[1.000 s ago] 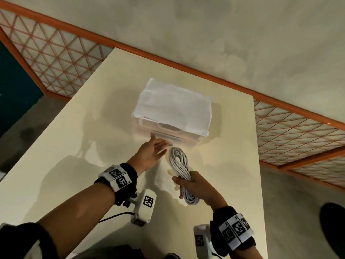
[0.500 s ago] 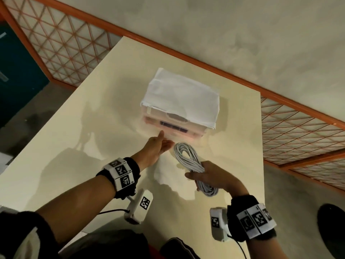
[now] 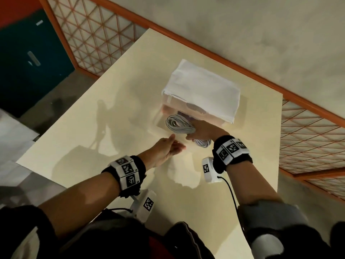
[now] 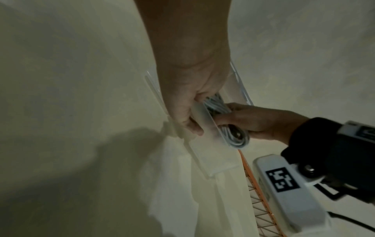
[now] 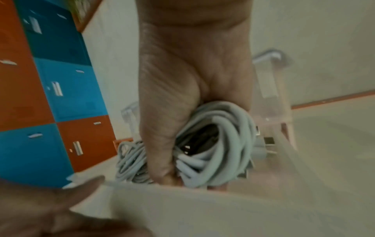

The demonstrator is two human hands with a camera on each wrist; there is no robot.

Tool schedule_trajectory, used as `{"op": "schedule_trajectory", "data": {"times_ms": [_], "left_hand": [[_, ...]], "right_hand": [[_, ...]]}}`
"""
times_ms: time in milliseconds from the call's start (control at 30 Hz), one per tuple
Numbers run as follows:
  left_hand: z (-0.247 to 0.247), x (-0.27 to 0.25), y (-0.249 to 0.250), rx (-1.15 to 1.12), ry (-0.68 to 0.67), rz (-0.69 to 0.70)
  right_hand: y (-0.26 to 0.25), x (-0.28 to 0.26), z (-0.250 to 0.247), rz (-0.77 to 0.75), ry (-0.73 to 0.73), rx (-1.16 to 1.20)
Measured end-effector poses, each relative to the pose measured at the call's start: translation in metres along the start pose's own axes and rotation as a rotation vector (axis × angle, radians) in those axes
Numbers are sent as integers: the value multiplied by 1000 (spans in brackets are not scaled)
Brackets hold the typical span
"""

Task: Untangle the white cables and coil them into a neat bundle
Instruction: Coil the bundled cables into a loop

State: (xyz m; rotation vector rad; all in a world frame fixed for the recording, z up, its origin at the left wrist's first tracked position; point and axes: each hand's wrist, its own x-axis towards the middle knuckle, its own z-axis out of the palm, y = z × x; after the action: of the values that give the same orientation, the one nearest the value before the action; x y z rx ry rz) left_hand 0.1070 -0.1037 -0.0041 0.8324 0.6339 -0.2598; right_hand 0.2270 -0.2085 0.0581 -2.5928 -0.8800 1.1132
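The white cables form a coiled bundle (image 3: 179, 126) (image 4: 233, 137) (image 5: 213, 144). My right hand (image 3: 201, 131) (image 5: 182, 96) grips it round the middle, fingers wrapped through the loops. The far end of the coil lies over the pulled-out clear drawer (image 3: 158, 120) (image 4: 202, 152) of a plastic box (image 3: 201, 90) covered with a white cloth. Just left of the coil, my left hand (image 3: 168, 148) (image 4: 186, 96) holds the drawer's front panel, fingers curled over its edge. A plug shows at the coil's side in the right wrist view.
The box stands near the far right of a cream table (image 3: 93, 137), whose right edge is close to my right arm. An orange-framed lattice railing (image 3: 93, 34) runs behind the table. Blue and orange lockers (image 5: 61, 96) stand off to the left.
My right hand has carried the coiled bundle forward from mid-table to the box's drawer. My left hand, earlier reaching towards the box front, now holds the drawer, which stands pulled out.
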Motion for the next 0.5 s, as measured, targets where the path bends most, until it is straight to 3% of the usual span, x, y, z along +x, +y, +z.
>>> {"op": "schedule_trajectory", "data": {"times_ms": [167,300,500], "left_hand": [[2,-2,0,31,6,-17],[1,-3,1,17,16,-17],[2,-2,2,49,19,-19]], "right_hand": [[10,18,14,53,-45,-32],[14,20,15,103,-59,201],[27,27,29,215,149,535]]}}
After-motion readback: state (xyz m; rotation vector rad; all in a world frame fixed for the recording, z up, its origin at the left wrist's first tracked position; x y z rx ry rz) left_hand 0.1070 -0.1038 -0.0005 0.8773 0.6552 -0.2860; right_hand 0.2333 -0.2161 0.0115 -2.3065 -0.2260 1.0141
